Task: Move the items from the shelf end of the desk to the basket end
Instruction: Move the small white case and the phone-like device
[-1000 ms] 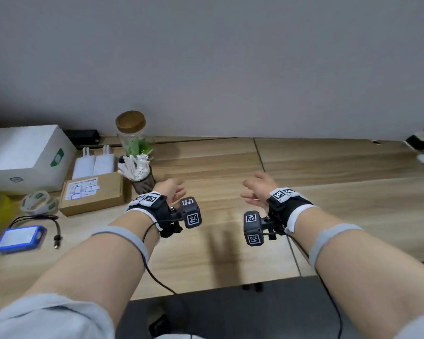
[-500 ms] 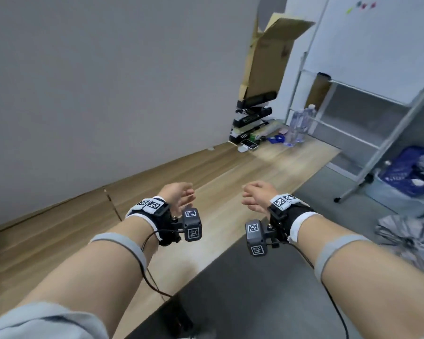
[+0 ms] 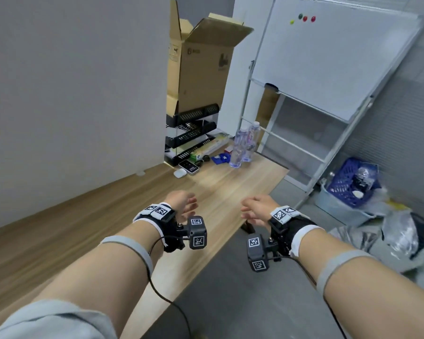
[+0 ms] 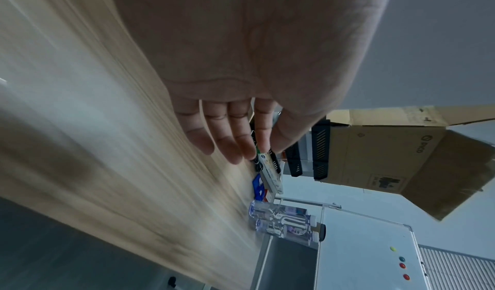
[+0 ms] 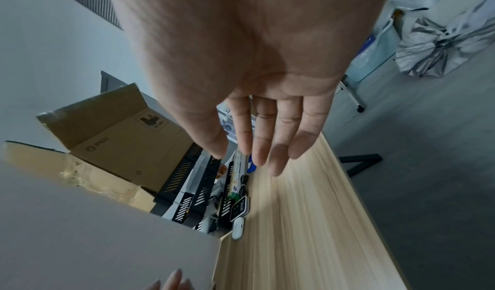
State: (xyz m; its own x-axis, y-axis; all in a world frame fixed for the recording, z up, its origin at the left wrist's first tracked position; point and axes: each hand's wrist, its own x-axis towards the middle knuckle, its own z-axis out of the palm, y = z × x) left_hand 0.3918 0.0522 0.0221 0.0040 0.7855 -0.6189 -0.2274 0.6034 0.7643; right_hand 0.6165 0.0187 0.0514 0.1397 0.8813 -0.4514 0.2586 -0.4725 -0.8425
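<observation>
At the far end of the wooden desk stands a black tiered shelf. In front of it lie a white earbud case, a white device with a dark screen, a long pale box, blue cards and two clear water bottles. My left hand and right hand hover over the desk well short of these, fingers relaxed, holding nothing. The wrist views confirm the bare left hand and right hand, with the earbud case and bottles beyond.
An open cardboard box sits on top of the shelf. A whiteboard on a stand leans to the right of the desk. On the floor at the right are a blue basket in a tub and silver bags.
The head view has swung right from the desk's left end to the shelf end. Both hands stay held out in front, empty.
</observation>
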